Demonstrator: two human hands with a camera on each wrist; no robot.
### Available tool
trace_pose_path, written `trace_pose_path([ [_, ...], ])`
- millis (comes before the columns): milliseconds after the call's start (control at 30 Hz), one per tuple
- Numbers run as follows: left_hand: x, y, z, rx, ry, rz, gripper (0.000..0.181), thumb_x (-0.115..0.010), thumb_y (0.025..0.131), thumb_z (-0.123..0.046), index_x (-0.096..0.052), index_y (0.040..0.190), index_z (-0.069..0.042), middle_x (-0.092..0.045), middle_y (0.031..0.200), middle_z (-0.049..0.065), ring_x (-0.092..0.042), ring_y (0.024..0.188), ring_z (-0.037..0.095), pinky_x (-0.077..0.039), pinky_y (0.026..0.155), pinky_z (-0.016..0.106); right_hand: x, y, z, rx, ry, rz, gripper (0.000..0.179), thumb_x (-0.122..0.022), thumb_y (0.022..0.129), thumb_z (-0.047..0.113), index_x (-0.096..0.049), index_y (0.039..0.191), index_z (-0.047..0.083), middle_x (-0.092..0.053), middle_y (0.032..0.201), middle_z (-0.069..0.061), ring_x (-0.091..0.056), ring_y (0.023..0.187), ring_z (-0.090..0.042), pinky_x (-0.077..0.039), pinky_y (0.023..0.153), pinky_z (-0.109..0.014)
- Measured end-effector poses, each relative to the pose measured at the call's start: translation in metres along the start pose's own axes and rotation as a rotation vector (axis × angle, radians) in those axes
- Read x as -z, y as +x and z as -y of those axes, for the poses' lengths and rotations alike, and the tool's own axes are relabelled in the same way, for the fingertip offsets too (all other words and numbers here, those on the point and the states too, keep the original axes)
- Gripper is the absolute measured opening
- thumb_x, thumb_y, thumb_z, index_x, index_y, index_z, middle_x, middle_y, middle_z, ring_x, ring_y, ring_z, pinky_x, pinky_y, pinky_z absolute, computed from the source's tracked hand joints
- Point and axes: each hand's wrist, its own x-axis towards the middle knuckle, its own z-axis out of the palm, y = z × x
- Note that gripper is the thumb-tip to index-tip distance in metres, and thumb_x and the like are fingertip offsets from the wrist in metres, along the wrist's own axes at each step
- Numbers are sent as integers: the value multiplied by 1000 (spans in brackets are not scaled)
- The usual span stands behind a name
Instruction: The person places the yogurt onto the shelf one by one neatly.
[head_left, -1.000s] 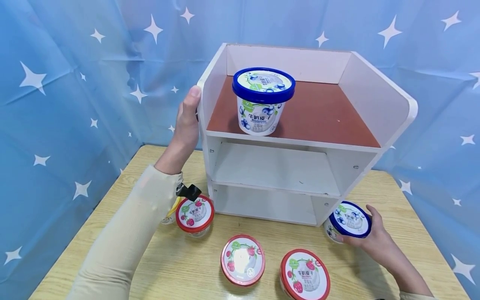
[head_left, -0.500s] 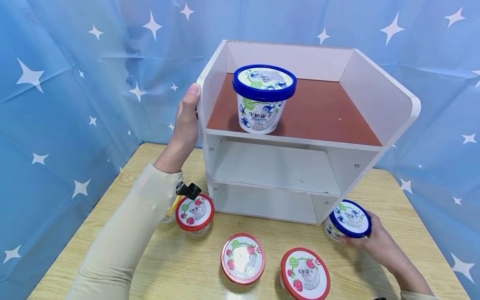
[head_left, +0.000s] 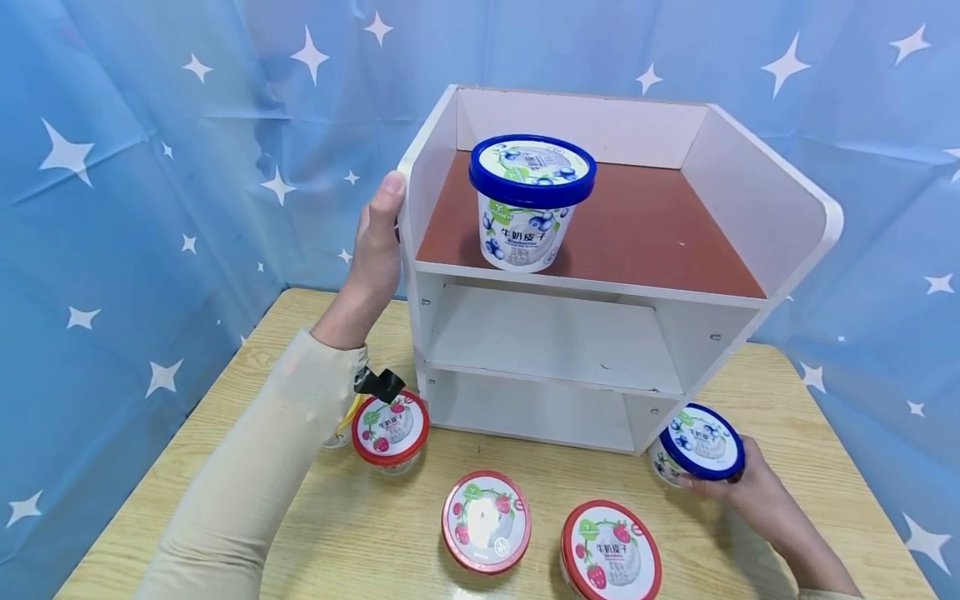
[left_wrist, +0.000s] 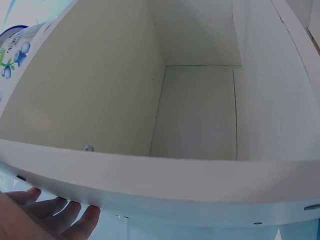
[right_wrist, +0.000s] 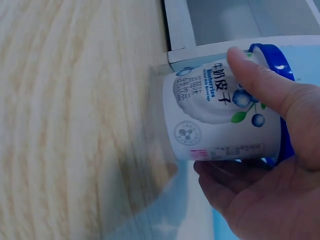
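Note:
My right hand [head_left: 757, 487] grips a blue-lidded blueberry tub [head_left: 705, 442], low beside the right foot of a small white shelf unit [head_left: 540, 329]. In the right wrist view, the thumb lies along the side of the tub [right_wrist: 220, 107] and the fingers curl beneath its other side. My left hand [head_left: 375, 258] rests against the outer face of the unit's left side panel, thumb by the front edge. In the left wrist view, its fingertips [left_wrist: 90, 212] touch that panel. Another blueberry tub [head_left: 528, 204] stands upright on the unit's brown top, near the front left.
Red-lidded strawberry tubs stand on the wooden table [head_left: 337, 517]: one [head_left: 392, 429] by the unit's left foot, one [head_left: 486, 522] front centre, one [head_left: 611, 550] front right. Another tub with a yellow edge [head_left: 345, 425] is mostly hidden by the left sleeve. Starry blue curtain [head_left: 150, 208] surrounds the table.
My right hand's raised finger has come down behind the blue-lidded tub, and the hand has closed round it. The tub and my left hand stay about where they were.

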Motion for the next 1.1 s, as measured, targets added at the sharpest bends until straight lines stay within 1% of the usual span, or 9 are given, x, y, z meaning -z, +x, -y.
trace_pose_path([
  [300, 1, -1, 1, -7, 0, -6, 66, -32, 92, -51, -54, 121, 5, -56, 101, 22, -55, 89, 31, -48, 74, 40, -2, 0, -2, -20, 12, -11, 106, -80, 84, 21, 1, 145, -13, -20, 140, -41, -26, 127, -61, -26, 99, -71],
  [467, 0, -1, 1, 0, 3, -11, 67, -32, 91, -52, -55, 122, 3, -56, 101, 21, -55, 89, 30, -48, 75, 40, -1, 0, -2, -50, -6, -3, 110, -79, 84, 25, 4, 146, -13, -18, 142, -42, -25, 128, -62, -27, 100, -70],
  [633, 0, -2, 2, 0, -7, -24, 69, -36, 90, -56, -55, 119, 4, -56, 98, 20, -55, 85, 29, -47, 73, 38, 1, -1, -2, -68, -38, -5, 116, -80, 83, 30, 6, 147, -13, -18, 142, -43, -23, 129, -63, -28, 100, -69],
  [733, 1, -2, 3, -11, -10, -21, 70, -36, 90, -56, -55, 118, 5, -55, 96, 21, -56, 84, 29, -47, 73, 38, 1, -3, -2, -53, -26, -10, 114, -80, 83, 29, 4, 147, -13, -20, 142, -43, -24, 129, -62, -27, 100, -68],
  [900, 1, 0, 2, -17, -7, -10, 67, -33, 92, -52, -54, 119, 5, -56, 98, 21, -56, 85, 29, -48, 73, 38, 3, -4, -3, -16, 15, -4, 105, -78, 86, 20, 1, 146, -14, -21, 142, -41, -24, 129, -62, -28, 100, -66],
  [1100, -1, 0, 1, -15, -14, -8, 65, -32, 92, -50, -55, 119, 4, -56, 97, 21, -56, 85, 29, -48, 73, 38, 6, -8, -4, -40, -10, 2, 104, -77, 86, 21, 0, 146, -14, -20, 142, -40, -22, 129, -63, -31, 99, -65],
])
